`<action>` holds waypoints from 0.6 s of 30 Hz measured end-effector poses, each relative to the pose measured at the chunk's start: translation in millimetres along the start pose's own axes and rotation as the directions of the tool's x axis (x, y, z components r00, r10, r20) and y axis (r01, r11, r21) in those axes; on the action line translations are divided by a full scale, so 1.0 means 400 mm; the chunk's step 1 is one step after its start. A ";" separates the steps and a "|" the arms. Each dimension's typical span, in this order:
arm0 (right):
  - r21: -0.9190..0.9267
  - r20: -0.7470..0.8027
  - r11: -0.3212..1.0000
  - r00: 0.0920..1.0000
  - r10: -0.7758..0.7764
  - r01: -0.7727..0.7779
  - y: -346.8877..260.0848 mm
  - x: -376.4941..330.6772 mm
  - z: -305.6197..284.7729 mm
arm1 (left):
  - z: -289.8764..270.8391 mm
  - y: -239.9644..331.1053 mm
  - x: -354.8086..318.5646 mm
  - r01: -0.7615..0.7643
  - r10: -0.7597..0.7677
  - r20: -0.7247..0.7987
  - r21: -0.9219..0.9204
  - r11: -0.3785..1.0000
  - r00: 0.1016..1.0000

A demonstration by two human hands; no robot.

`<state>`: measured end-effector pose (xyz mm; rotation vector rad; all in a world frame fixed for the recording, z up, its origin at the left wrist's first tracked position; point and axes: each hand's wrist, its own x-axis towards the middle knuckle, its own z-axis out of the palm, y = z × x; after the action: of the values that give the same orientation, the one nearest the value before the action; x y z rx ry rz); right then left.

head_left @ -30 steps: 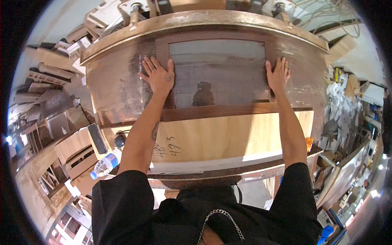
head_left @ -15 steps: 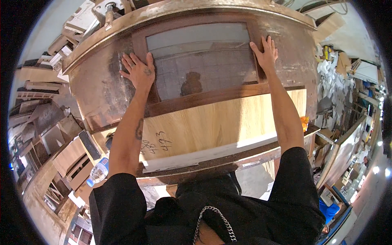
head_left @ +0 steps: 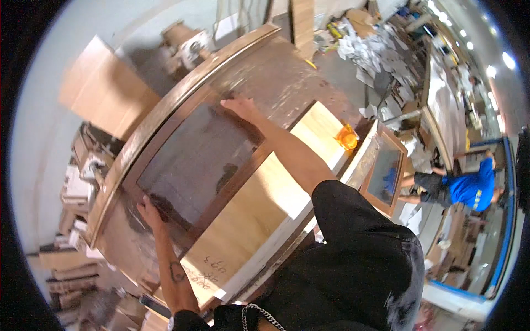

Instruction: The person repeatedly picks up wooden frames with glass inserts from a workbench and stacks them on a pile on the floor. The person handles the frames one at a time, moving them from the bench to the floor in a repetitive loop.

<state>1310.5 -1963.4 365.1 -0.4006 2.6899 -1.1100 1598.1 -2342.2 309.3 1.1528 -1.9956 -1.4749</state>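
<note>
A dark brown wooden framed glass panel (head_left: 193, 160) lies flat on the worn brown workbench (head_left: 287, 71), the glass dull and reflecting. My left hand (head_left: 150, 214) is at the left end of its frame, fingers partly bent against the edge and slightly blurred. At the opposite end, my right hand (head_left: 240, 108) grips the frame, its thumb toward the glass and its fingers by the outer edge. Between the panel and my body lies a light wood-grain board (head_left: 243, 212) with handwritten marks, passing under my right forearm.
A raised lip (head_left: 165, 105) runs along the bench's far side. An orange crumpled wrapper (head_left: 346, 137) sits at the right. Beyond it stands a smaller framed pane (head_left: 385, 174). A person in a blue shirt (head_left: 472, 185) bends at the far right. Paper scraps (head_left: 370, 49) litter the floor.
My view has swung to the right, so the bench now slants and the person in blue shows more fully. My spread fingers have drawn in at the panel's two ends.
</note>
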 end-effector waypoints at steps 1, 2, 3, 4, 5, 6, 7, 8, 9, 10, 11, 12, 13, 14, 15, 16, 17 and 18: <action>0.265 -0.003 0.964 1.000 0.000 0.001 -0.051 -0.003 -0.016 | -0.066 0.011 0.062 0.151 -0.136 0.075 -0.253 0.956 0.988; 0.629 -0.016 0.776 0.997 0.074 -0.048 0.005 -0.030 -0.033 | -0.038 0.115 -0.023 -0.093 0.130 0.109 -0.293 0.952 0.986; 0.890 -0.008 0.453 0.994 0.107 -0.042 0.035 -0.055 -0.064 | -0.047 0.262 -0.124 -0.331 0.388 0.106 -0.350 0.877 0.916; 0.992 0.061 0.111 0.997 0.046 -0.066 -0.024 -0.100 -0.107 | -0.131 0.319 -0.150 -0.331 0.356 0.003 -0.358 0.873 0.934; 0.998 0.062 -0.003 0.998 0.024 -0.062 -0.057 -0.157 -0.149 | -0.212 0.357 -0.185 -0.332 0.322 -0.093 -0.381 0.863 0.942; 0.993 0.060 -0.106 0.998 0.011 -0.059 -0.079 -0.234 -0.188 | -0.268 0.383 -0.230 -0.346 0.318 -0.137 -0.394 0.851 0.938; 0.989 0.014 -0.145 0.996 0.087 -0.002 -0.133 -0.330 -0.230 | -0.322 0.418 -0.282 -0.374 0.337 -0.161 -0.404 0.835 0.927; 0.983 -0.034 -0.175 0.986 0.165 0.064 -0.174 -0.429 -0.265 | -0.361 0.442 -0.338 -0.394 0.355 -0.172 -0.421 0.817 0.919; 0.980 -0.143 -0.102 0.964 0.224 0.169 -0.175 -0.527 -0.278 | -0.358 0.453 -0.399 -0.379 0.364 -0.126 -0.466 0.799 0.923; 0.962 -0.254 -0.025 0.926 0.279 0.271 -0.169 -0.622 -0.295 | -0.337 0.461 -0.458 -0.351 0.378 -0.058 -0.524 0.776 0.924; 0.998 0.019 -0.064 0.960 0.280 -0.001 -0.228 -0.712 -0.317 | -0.374 0.478 -0.531 -0.365 0.417 -0.031 -0.545 0.755 0.909; 0.965 0.261 -0.084 0.911 0.319 -0.247 -0.267 -0.833 -0.361 | -0.371 0.482 -0.601 -0.331 0.450 0.054 -0.601 0.728 0.891; 0.975 0.179 -0.164 0.967 0.184 -0.149 -0.255 -0.916 -0.351 | -0.349 0.484 -0.674 -0.264 0.484 0.177 -0.656 0.707 0.857; 0.961 0.084 -0.268 0.996 0.031 -0.073 -0.251 -0.981 -0.319 | -0.344 0.493 -0.742 -0.203 0.524 0.290 -0.691 0.693 0.801; 0.965 0.033 -0.261 0.985 0.169 0.013 -0.268 -1.068 -0.332 | -0.336 0.497 -0.813 -0.116 0.549 0.404 -0.720 0.684 0.732; 0.970 -0.049 -0.207 0.938 0.343 0.126 -0.342 -1.153 -0.356 | -0.342 0.508 -0.874 -0.049 0.571 0.492 -0.728 0.684 0.657; 0.900 -0.095 -0.394 0.965 0.244 0.188 -0.267 -1.214 -0.346 | -0.325 0.525 -0.939 0.046 0.589 0.588 -0.729 0.683 0.554; 0.790 -0.165 -0.574 0.976 0.141 0.216 -0.194 -1.258 -0.333 | -0.311 0.550 -0.997 0.120 0.605 0.657 -0.716 0.688 0.450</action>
<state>1759.5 -1765.8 555.5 0.0888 0.2482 -3.0129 1835.9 -2073.2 615.8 -0.4046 -1.6173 -2.5906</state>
